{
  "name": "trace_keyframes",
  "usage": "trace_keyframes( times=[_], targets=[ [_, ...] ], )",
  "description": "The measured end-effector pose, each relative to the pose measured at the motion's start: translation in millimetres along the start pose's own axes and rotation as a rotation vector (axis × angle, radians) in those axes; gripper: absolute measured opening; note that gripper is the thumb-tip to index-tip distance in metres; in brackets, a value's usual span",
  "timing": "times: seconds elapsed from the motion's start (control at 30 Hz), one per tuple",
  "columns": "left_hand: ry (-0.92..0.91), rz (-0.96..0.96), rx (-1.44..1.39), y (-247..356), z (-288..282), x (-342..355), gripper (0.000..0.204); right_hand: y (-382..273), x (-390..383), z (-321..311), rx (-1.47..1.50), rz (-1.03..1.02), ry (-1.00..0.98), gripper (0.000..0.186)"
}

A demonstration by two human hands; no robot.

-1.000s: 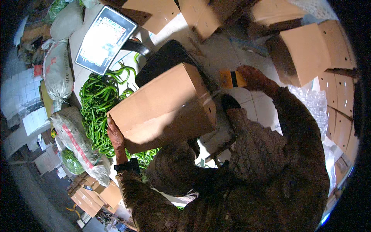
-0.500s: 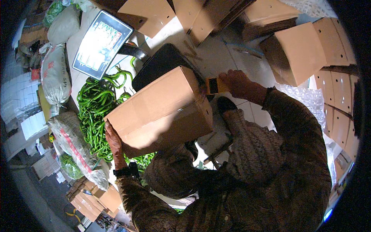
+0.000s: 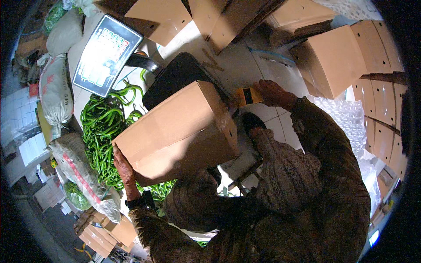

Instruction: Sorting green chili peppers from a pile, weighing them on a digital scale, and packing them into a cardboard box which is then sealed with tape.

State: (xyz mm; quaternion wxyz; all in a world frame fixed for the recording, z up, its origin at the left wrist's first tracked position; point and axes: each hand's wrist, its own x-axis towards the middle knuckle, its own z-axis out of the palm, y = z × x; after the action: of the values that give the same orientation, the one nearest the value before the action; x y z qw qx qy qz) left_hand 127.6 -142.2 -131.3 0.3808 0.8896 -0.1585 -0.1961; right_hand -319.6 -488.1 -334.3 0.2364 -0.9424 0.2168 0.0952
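A closed brown cardboard box (image 3: 171, 127) lies tilted in front of me, its upper part in front of a black platform scale (image 3: 182, 72). My left hand (image 3: 124, 167) grips the box's left end, fingers along its edge. A shiny strip runs along the seam on the box's side. To the right of the box, my right hand (image 3: 272, 93) is closed on a small yellow thing with a black patch (image 3: 248, 96), perhaps a tape dispenser. Its left end is near the box's right end; whether they touch, I cannot tell. The fingers' far sides are hidden.
Left of the box lies a heap of green chili peppers (image 3: 103, 140), below the scale's bright display (image 3: 106, 55). Filled sacks (image 3: 57, 94) line the far left. Cardboard boxes (image 3: 335, 59) stand right and behind, beside bubble wrap (image 3: 344, 120).
My right hand has drawn the yellow thing slightly to the right, away from the box, and turned it a little. My left hand stays on the box. The whole view has shifted slightly.
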Motion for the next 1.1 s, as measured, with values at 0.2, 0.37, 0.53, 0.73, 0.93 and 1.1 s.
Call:
trace_keyframes(
  times=[0.2,0.37,0.53,0.73,0.93,1.1],
  targets=[
    [-0.012,-0.042,-0.079,-6.6,-3.9,3.3,0.076,-12.8,0.7,-19.8,-0.048,-0.072,0.089,0.063],
    [-0.128,0.020,-0.070,-8.7,-6.3,-1.4,0.074,-28.6,9.2,-36.6,-0.136,-0.086,0.111,0.057],
    [-0.161,0.092,-0.055,34.0,41.2,-21.5,0.068,-34.8,-3.1,-73.9,-0.291,-0.010,-0.092,0.055],
    [-0.099,0.158,0.026,63.2,67.9,-33.2,0.067,-27.3,1.2,-81.1,-0.218,0.025,-0.279,0.049],
    [-0.111,0.161,-0.001,55.3,73.1,-24.7,0.065,-41.2,7.2,-6.0,-0.112,0.072,0.031,0.014],
    [-0.179,0.077,-0.064,63.6,68.6,-25.3,0.064,-33.0,-48.7,-60.5,-0.077,0.124,-0.214,0.028]
  ],
)
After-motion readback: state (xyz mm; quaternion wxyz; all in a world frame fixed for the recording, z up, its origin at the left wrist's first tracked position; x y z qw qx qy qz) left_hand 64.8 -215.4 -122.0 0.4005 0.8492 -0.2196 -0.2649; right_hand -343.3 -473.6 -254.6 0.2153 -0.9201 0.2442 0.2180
